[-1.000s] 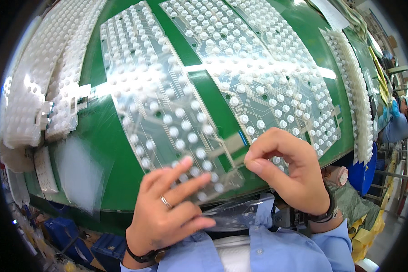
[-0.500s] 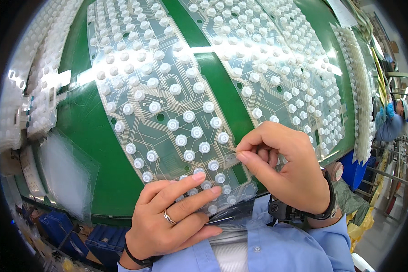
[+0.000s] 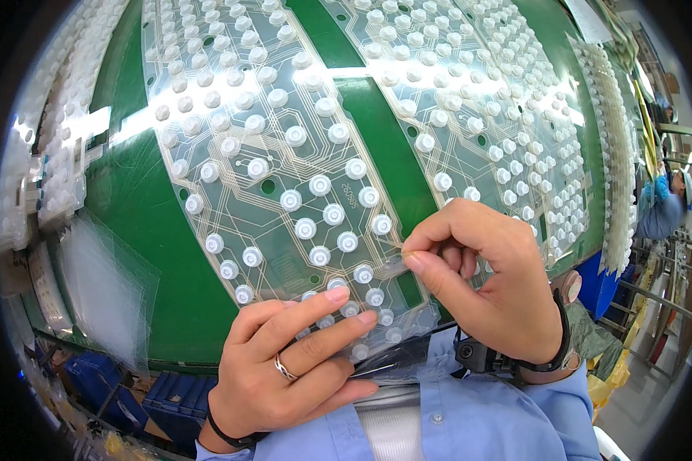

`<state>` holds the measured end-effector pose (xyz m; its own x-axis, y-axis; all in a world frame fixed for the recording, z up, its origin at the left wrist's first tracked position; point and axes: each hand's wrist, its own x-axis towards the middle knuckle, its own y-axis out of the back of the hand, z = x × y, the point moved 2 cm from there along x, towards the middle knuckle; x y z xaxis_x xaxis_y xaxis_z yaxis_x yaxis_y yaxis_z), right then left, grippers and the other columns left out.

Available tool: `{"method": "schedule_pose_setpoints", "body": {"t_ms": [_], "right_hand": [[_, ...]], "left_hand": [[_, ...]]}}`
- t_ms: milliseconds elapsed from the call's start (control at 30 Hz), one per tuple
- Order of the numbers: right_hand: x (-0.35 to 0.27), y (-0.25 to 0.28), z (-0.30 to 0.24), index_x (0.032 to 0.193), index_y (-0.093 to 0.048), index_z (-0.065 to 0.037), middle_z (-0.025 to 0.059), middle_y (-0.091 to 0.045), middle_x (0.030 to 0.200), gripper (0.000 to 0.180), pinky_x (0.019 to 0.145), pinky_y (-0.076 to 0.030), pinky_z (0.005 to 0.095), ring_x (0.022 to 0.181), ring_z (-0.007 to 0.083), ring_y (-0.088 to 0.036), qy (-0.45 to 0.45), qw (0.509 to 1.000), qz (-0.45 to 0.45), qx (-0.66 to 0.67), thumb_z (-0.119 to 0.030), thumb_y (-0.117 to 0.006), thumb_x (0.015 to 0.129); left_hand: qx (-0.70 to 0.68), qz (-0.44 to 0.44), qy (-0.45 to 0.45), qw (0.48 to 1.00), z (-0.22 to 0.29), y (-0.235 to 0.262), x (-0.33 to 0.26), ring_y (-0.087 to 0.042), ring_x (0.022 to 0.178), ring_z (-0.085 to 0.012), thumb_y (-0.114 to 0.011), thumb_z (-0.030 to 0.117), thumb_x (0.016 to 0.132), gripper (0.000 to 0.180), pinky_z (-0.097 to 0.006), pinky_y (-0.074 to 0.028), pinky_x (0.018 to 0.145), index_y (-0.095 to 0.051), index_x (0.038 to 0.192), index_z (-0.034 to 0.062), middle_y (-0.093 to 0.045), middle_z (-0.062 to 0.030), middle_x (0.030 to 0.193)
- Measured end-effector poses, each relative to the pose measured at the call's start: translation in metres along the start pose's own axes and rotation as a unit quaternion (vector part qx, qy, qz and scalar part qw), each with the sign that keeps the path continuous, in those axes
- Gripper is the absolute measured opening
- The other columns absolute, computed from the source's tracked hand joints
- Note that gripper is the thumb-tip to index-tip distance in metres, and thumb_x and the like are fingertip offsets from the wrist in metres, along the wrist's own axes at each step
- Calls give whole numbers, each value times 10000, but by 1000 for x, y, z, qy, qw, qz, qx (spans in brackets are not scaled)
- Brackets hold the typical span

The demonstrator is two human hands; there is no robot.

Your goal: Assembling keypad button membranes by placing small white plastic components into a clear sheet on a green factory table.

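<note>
A clear membrane keypad sheet [image 3: 273,234] with pale printed lines and rows of white domed buttons lies in front of me. My left hand [image 3: 292,365] rests over its near end, fingers stretched and spread; a ring is on one finger. At the sheet's right edge my right hand [image 3: 488,280] is closed in a pinch, thumb against forefinger. A thin clear strip [image 3: 393,266] shows at those fingertips; where it ends under them is hidden. Another clear keypad sheet [image 3: 469,127] of the same kind lies to the right, partly behind my right hand.
A green tabletop [image 3: 142,253] carries the sheets. More button sheets [image 3: 54,131] are stacked at the left, above a pile of clear films [image 3: 104,288]. Another stack [image 3: 611,154] stands along the right edge. Blue bins [image 3: 181,407] sit below the table. Another person [image 3: 661,207] is far right.
The keypad sheet has shifted and turned slightly in the view, its near left edge moving left. Both hands keep nearly the same places, with the right pinch held.
</note>
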<state>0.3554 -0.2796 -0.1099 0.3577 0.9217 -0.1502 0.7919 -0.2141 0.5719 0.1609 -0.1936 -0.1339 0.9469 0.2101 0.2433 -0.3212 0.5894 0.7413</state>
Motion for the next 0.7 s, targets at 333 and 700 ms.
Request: {"method": "schedule_pose_setpoints", "body": {"t_ms": [333,700], "right_hand": [[1,-5,3,849,-647,-22,14,-591,735,85,506,-361,214,576,57,-470,11,1000,17,-12,23,-675,783],[-3,-12,2,1025,-609,-29,78,-573,861,290,541,-428,244,640,114,-526,8,992,123,-30,14,-728,765]], "left_hand": [[-1,1,3,1000,0,1,2,-597,1110,-291,-751,455,709,379,-368,-421,754,-564,627,136,-710,-1,1086],[8,10,-4,1000,0,1,3,-597,1107,-305,-753,444,711,377,-385,-427,761,-566,623,127,-711,-11,1078]]}}
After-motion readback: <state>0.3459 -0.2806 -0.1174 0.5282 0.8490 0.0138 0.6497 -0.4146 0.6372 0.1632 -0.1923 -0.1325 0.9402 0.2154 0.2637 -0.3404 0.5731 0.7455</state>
